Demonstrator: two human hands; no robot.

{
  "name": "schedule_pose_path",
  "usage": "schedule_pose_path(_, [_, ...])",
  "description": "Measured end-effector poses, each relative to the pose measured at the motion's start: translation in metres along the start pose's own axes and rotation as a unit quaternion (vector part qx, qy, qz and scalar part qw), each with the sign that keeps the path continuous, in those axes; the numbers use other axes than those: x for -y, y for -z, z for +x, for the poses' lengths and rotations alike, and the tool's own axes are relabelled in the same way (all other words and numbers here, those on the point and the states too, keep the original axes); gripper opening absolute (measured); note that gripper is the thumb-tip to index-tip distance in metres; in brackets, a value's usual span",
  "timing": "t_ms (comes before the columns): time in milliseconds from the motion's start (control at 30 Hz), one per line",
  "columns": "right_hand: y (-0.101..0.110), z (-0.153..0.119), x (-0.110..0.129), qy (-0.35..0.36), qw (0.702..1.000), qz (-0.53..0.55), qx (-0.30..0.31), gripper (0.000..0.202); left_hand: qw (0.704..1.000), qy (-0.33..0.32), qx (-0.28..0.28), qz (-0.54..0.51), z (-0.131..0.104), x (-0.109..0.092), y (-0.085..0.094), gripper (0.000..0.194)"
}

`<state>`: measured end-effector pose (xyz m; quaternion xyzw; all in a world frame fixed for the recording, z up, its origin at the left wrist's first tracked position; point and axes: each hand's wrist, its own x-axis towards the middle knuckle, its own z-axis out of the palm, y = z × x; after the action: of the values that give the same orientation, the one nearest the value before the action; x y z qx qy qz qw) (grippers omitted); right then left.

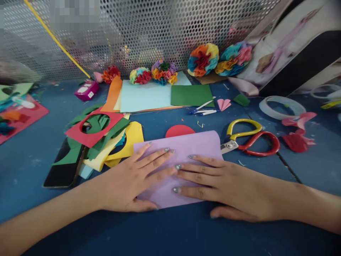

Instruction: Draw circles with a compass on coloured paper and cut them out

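Note:
A purple sheet of paper [183, 145] lies on the blue table in front of me, its far edge curved over as if folded. Flat on its left part rests my left hand [138, 177], fingers spread. From the right, my right hand [221, 185] lies on the same sheet with fingers stretched out and the thumb on the table. The fingertips of both hands come close near the middle of the paper. A red paper circle [180, 131] shows partly behind the far edge. Scissors [250, 138] with one yellow and one red handle lie beyond my right hand, blades partly hidden by the sheet.
Cut paper scraps [98, 126] lie over a black phone [62, 170] at left. Farther back are light blue paper [146, 96], green paper [190, 95], pens [207, 112], a purple box [87, 90] and crepe flowers [203, 59] before a perforated metal panel. Tape [282, 106] lies right.

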<state>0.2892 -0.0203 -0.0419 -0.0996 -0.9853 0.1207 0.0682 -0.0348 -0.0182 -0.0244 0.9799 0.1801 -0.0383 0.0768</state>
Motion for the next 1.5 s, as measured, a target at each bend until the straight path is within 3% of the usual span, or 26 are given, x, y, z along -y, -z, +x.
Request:
schedule_pose_path(167, [0.005, 0.002, 0.0, -0.006, 1.0, 0.001, 0.024, 0.058, 0.998, -0.062, 0.014, -0.03, 0.004, -0.015, 0.001, 0.071])
schedule_pose_path(300, [0.006, 0.003, 0.0, -0.015, 1.0, 0.009, 0.021, 0.055, 0.995, -0.08, 0.038, -0.049, 0.009, -0.015, 0.004, 0.069])
schedule_pose_path(433, [0.002, -0.001, -0.002, -0.041, 0.999, -0.002, -0.024, 0.057, 0.995, -0.073, 0.036, -0.06, 0.01, -0.011, 0.006, 0.065])
schedule_pose_path(600, [-0.002, -0.005, -0.008, -0.088, 0.995, -0.016, -0.044, 0.076, 0.994, -0.074, 0.029, -0.077, 0.008, -0.009, 0.007, 0.059])
schedule_pose_path(933, [-0.003, -0.002, -0.014, -0.144, 0.987, -0.046, -0.061, 0.072, 0.992, -0.078, 0.025, -0.091, 0.006, -0.007, 0.007, 0.056])
schedule_pose_path(1167, [0.001, 0.009, -0.014, -0.148, 0.984, -0.045, -0.091, 0.074, 0.992, -0.079, 0.013, -0.098, 0.004, -0.008, 0.004, 0.057])
schedule_pose_path(1500, [0.005, 0.027, -0.028, -0.137, 0.988, -0.068, -0.038, 0.067, 0.992, -0.079, 0.013, -0.097, 0.001, -0.01, 0.003, 0.057])
